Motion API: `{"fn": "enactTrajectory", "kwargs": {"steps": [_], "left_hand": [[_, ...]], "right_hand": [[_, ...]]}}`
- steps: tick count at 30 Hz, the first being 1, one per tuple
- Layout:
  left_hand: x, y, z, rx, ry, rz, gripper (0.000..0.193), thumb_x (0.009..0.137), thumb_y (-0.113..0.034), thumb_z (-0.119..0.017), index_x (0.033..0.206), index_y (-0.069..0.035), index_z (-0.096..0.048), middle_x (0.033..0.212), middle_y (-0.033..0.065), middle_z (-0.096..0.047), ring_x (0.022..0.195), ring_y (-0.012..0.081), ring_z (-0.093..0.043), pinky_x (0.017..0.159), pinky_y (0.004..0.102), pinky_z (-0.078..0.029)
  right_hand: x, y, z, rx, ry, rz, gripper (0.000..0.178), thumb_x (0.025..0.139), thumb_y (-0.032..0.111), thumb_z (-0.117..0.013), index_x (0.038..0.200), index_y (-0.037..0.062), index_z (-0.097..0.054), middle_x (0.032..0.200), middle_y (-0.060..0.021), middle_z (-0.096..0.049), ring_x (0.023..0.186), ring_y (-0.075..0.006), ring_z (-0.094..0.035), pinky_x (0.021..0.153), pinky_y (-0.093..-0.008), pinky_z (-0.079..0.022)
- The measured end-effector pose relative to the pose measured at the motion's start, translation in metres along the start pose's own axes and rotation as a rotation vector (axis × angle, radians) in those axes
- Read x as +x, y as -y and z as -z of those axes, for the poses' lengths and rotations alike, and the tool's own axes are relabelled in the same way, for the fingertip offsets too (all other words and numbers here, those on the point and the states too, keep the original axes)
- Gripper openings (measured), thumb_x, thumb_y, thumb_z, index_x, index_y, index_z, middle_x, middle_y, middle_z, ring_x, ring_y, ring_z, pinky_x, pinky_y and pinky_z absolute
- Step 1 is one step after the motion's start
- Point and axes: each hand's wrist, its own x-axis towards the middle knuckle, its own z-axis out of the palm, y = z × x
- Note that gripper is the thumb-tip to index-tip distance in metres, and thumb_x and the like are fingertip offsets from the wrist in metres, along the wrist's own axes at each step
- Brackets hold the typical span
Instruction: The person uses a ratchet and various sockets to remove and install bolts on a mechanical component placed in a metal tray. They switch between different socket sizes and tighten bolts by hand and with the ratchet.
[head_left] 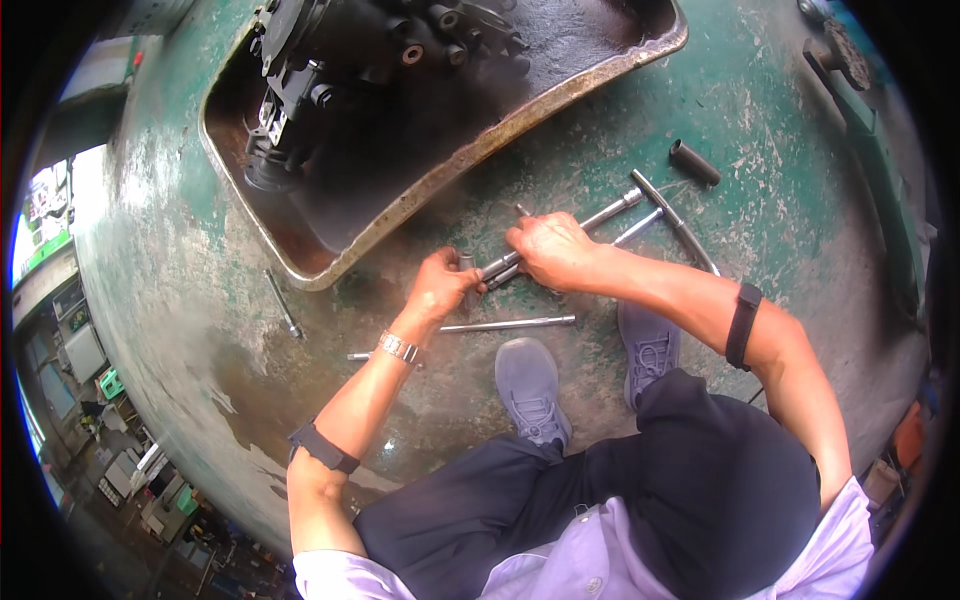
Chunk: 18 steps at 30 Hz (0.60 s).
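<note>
My left hand [440, 285] is closed, thumb and fingers pinched at the lower end of a steel bar, beside a short grey socket [466, 262]. My fingers partly cover that socket. My right hand [552, 250] wraps over the same steel bar [605, 214], which slants up to the right. A second, thinner rod [638, 228] runs close below it, passing under my right hand. At their upper ends lies a crosswise steel handle [680, 226]; whether it is joined to either bar I cannot tell.
A rusty-rimmed metal tray [440, 180] holds a dark, oily engine-like assembly [370, 60]. A long steel rod [510, 324], a shorter bar [281, 303] and a dark tube [695, 163] lie on the worn green floor. My shoes [532, 385] are close to the tools.
</note>
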Motion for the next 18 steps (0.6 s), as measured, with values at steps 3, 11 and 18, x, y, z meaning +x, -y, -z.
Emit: {"fn": "enactTrajectory", "kwargs": {"steps": [3, 11, 18], "left_hand": [[-0.008, -0.001, -0.003, -0.083, 0.008, 0.005, 0.022, 0.083, -0.007, -0.068, 0.101, 0.002, -0.057, 0.08, 0.0076, -0.067, 0.068, 0.0123, -0.062, 0.059, 0.0257, -0.048], [-0.022, -0.025, 0.004, -0.435, 0.06, -0.12, 0.021, 0.082, -0.006, -0.071, 0.095, -0.002, -0.055, 0.081, 0.006, -0.065, 0.066, 0.013, -0.062, 0.058, 0.025, -0.049], [-0.042, -0.065, -0.018, -0.372, 0.304, -0.191, 0.028, 0.079, -0.009, -0.079, 0.102, -0.006, -0.064, 0.081, -0.003, -0.062, 0.064, 0.0043, -0.053, 0.053, 0.021, -0.043]], "right_hand": [[-0.002, -0.001, 0.004, 0.016, 0.016, 0.005, 0.02, 0.075, 0.017, -0.069, 0.085, 0.001, -0.061, 0.086, -0.0223, -0.065, 0.081, -0.0415, -0.065, 0.07, -0.0505, -0.051], [-0.045, -0.02, 0.048, 0.745, 0.25, -0.207, 0.039, 0.086, 0.033, -0.069, 0.098, -0.0033, -0.066, 0.09, -0.0178, -0.068, 0.086, -0.0261, -0.064, 0.078, -0.0411, -0.048], [-0.056, 0.003, 0.049, 0.779, -0.002, -0.038, 0.026, 0.089, 0.022, -0.067, 0.099, -0.0002, -0.06, 0.083, -0.0155, -0.063, 0.076, -0.0277, -0.06, 0.071, -0.0391, -0.047]]}}
